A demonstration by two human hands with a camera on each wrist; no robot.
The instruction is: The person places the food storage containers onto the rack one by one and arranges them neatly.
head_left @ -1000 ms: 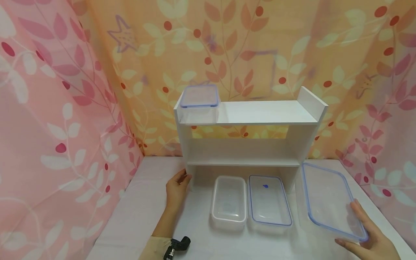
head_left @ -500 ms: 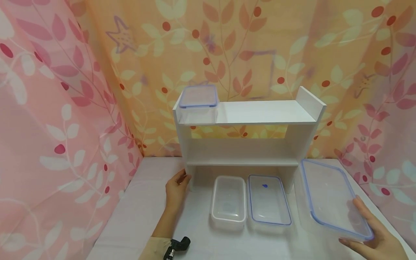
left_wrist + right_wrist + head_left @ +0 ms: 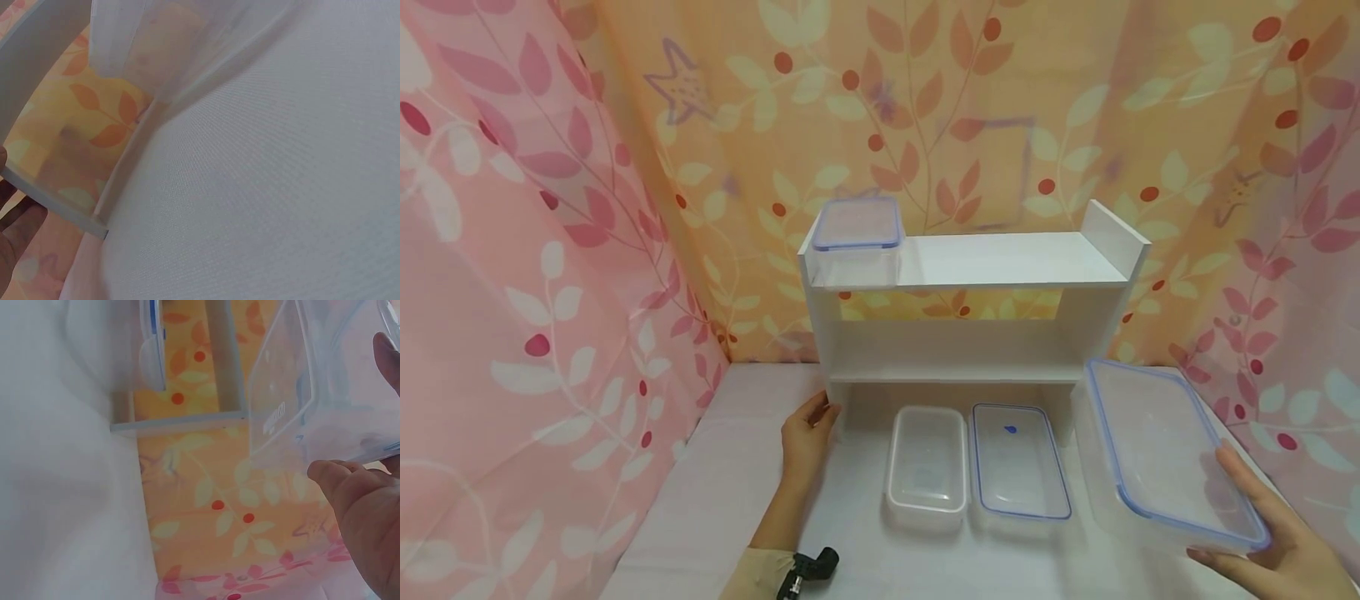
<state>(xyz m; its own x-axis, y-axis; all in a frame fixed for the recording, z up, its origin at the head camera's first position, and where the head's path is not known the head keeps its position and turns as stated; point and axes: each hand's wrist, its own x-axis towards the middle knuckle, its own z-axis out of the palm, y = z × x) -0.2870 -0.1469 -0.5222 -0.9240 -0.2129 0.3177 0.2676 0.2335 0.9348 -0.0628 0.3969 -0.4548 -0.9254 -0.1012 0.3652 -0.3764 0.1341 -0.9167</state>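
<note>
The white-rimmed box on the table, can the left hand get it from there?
Probably yes, if the left hand lets go of the white shelf first. The white-rimmed box sticks out in front, and just tabletop shows between them.

From the head, the shelf (image 3: 962,358) and bench (image 3: 730,475) are viewed forward and downward, from farther back. From each wrist, both are seen close up and steeply tilted. The held box (image 3: 1165,454) is shared by the head and right-wrist views; the shelf by all three.
</note>
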